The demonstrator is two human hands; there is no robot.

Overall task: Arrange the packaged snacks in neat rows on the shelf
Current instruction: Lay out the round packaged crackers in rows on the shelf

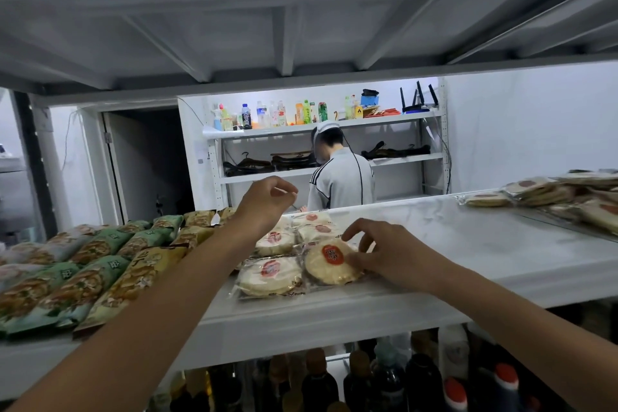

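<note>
Snack bags [83,264] on shelf [468,244] L, round cake pkts [269,276] mid, loose pile [551,194] far R, bottles [384,378] below.

The right hand [384,256] grips a round cake pack [329,262] on the shelf [468,244]; the left hand [264,202] hovers loose at its ten o'clock.

A white-painted metal shelf [468,244] spans the frame from lower left to right, with its bare top showing right of centre. On its left part lie green and yellow plastic snack bags [83,264] in close rows that slant back from the front edge, each touching its neighbour. Just beside them at the centre lie round pale cakes in clear wrappers with red labels [271,274], flat, two abreast and running toward the back, while well apart at the right edge of the frame lies a loose overlapping heap of similar wrapped cakes [535,192].
</note>
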